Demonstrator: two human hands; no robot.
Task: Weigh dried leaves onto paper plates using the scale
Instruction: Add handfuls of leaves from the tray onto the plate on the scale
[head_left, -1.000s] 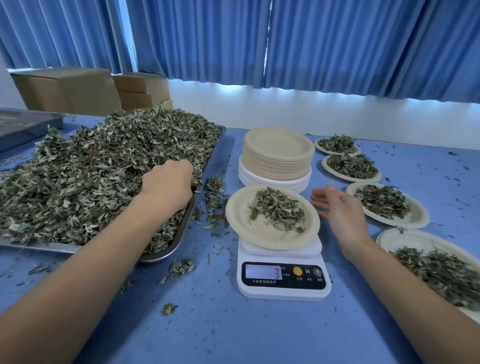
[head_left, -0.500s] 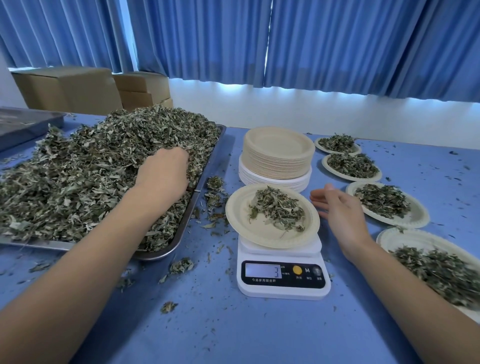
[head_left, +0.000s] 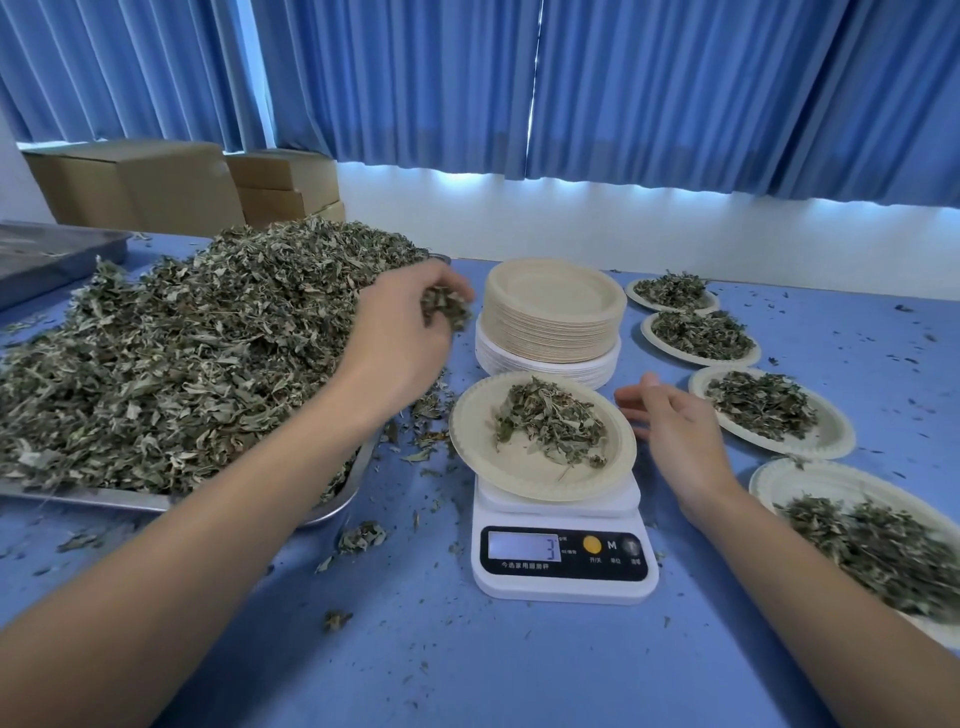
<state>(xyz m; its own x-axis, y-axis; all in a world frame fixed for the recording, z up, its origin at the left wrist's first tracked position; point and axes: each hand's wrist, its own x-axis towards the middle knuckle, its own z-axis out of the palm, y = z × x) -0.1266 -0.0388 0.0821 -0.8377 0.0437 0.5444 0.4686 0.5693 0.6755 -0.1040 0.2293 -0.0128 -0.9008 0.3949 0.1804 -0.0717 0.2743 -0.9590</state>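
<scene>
A white digital scale (head_left: 563, 564) stands on the blue table and its display reads 3. On it sits a beige paper plate (head_left: 478, 441) with a small heap of dried leaves (head_left: 550, 423). My left hand (head_left: 405, 332) is lifted above the right edge of the metal tray (head_left: 332, 512) and grips a tuft of leaves (head_left: 447, 306). The tray carries a big pile of dried leaves (head_left: 197, 353). My right hand (head_left: 670, 421) hovers just right of the plate with relaxed fingers, holding nothing.
A stack of unused paper plates (head_left: 553, 312) stands behind the scale. Several filled plates (head_left: 826, 434) line the right side. Loose leaf bits (head_left: 363, 535) litter the table. Cardboard boxes (head_left: 135, 182) and a second tray (head_left: 47, 254) sit at the back left.
My left hand has risen out of the leaf pile and moved right toward the scale, now carrying a tuft of leaves. My right hand has stayed beside the plate.
</scene>
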